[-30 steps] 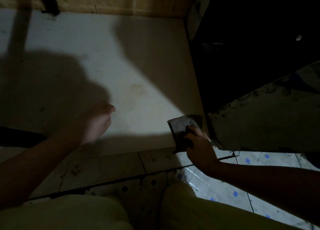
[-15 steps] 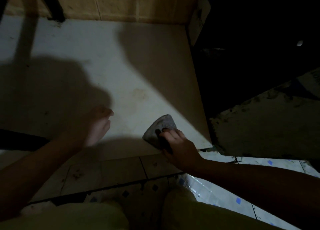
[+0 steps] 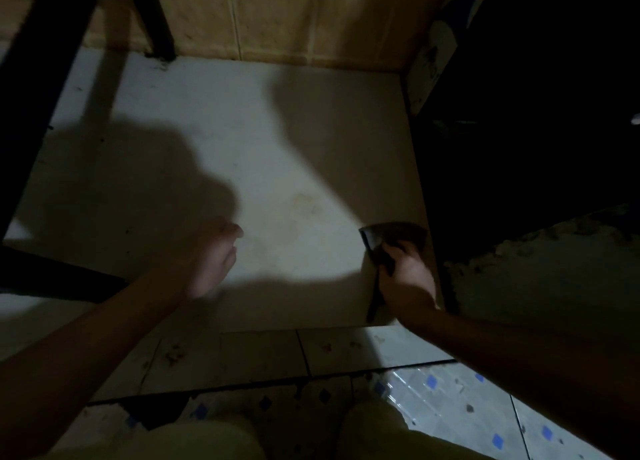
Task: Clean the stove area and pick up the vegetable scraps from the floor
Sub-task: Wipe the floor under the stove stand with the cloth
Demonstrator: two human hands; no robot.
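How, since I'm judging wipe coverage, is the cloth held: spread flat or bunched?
Bunched: the right hand grips the cloth, with only a folded flap sticking out ahead of it.

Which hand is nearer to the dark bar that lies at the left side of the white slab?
Left. The left hand is just right of the dark bar; the right hand holds a dark cloth at the white slab's far right edge.

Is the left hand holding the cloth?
No, the left hand is empty above the floor; the right hand grips the cloth.
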